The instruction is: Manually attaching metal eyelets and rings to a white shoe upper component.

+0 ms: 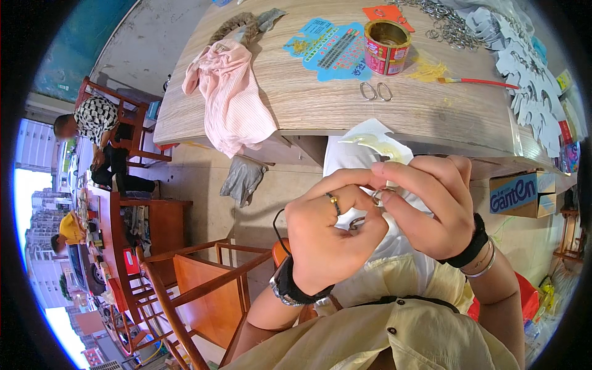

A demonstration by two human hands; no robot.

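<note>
My left hand (336, 231) is closed, thumb and forefinger pinched together, with a metal ring (356, 224) showing inside its curled fingers. My right hand (431, 200) pinches another small metal ring (377, 196) between thumb and fingers, right against the left fingertips. Just beyond the fingertips is a white card piece (364, 131) with a glossy, cream-coloured curved shape along it. Its near end runs behind my fingers, so I cannot tell which hand bears it. Two loose oval metal rings (376, 92) lie on the table near its front edge.
On the wooden table (308, 111) stand or lie a red tin (387, 48), a brush (478, 82), a blue printed sheet (330, 49), a pink cloth (228, 92), piled metal rings (456, 28) and white cutouts (533, 92). A wooden chair (209, 290) is at left; a cardboard box (522, 194) at right.
</note>
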